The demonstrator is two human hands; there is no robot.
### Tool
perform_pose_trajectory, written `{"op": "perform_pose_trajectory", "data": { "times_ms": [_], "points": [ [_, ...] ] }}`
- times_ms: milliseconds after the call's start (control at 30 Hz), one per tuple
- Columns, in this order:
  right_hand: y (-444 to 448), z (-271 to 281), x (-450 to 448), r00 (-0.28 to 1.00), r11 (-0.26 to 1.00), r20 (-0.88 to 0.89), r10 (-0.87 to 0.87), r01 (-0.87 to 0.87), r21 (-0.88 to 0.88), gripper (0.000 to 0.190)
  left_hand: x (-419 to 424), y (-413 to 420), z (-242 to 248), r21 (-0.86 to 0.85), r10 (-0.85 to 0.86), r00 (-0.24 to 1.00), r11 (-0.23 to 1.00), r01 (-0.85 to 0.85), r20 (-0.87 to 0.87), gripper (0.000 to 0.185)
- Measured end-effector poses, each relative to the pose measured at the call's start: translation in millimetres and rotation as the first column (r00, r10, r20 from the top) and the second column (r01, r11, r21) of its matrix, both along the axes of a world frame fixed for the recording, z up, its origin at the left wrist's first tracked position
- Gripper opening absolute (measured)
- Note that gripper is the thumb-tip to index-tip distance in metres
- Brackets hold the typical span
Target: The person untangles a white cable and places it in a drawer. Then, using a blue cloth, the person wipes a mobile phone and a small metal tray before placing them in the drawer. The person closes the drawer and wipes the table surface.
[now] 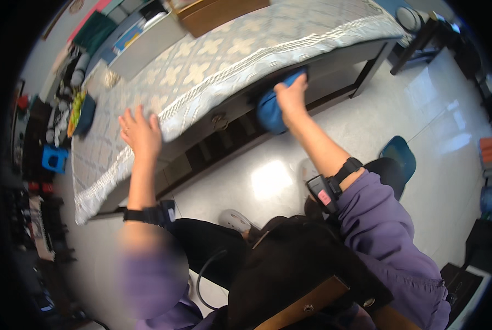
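Note:
In the head view, my right hand (292,97) grips a blue cloth item (272,111) by its upper part, in front of the table's dark side, where a drawer seems to stand out; the item's exact kind is unclear. My left hand (142,134) has its fingers spread at the near edge of the patterned tablecloth (196,72), holding nothing. Between the hands, a metal drawer pull (220,121) shows on the table's side. Both forearms wear black straps with small devices.
A white box (147,45) and a brown box (221,16) stand on the table's far side. At its left end is a dark bowl (86,115) of fruit. A blue plastic stool (55,159) stands beyond. A teal stool seat (399,159) is on my right.

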State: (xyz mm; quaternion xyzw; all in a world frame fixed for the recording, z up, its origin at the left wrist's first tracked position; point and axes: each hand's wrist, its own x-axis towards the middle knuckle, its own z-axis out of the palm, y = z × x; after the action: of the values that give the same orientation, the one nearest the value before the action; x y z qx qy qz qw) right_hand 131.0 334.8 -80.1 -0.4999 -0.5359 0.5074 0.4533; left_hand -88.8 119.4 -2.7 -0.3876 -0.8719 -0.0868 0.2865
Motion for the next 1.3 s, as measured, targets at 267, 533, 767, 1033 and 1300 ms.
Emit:
{"op": "perform_pose_trajectory", "data": {
  "times_ms": [267,533,767,1033,1300],
  "points": [
    [61.0,-15.8,38.5,0.98,0.941,-0.017,-0.197,0.194,0.279,0.062,155.4,198.5,33.3,-0.387,-0.825,0.562,0.497,0.777,0.068,0.053],
    [110.7,-7.7,67.9,0.912,0.858,-0.082,-0.402,0.407,0.314,0.059,153.2,237.0,12.0,-0.225,-0.8,0.523,0.474,0.851,0.294,0.046],
    [49.0,-23.6,43.8,0.958,0.915,-0.266,-0.103,0.196,0.352,0.066,149.6,225.2,22.9,-0.26,-0.758,0.556,0.492,0.831,0.34,0.047],
    [129.5,2.7,85.9,0.836,0.845,-0.421,-0.352,0.477,0.241,0.052,151.0,224.9,23.3,-0.339,-0.75,0.594,0.5,0.797,0.289,0.045],
    [74.5,2.0,73.1,0.954,0.829,-0.262,-0.145,0.262,0.494,0.056,150.3,222.0,21.4,-0.263,-0.762,0.566,0.504,0.823,0.313,0.043]
  ]
}}
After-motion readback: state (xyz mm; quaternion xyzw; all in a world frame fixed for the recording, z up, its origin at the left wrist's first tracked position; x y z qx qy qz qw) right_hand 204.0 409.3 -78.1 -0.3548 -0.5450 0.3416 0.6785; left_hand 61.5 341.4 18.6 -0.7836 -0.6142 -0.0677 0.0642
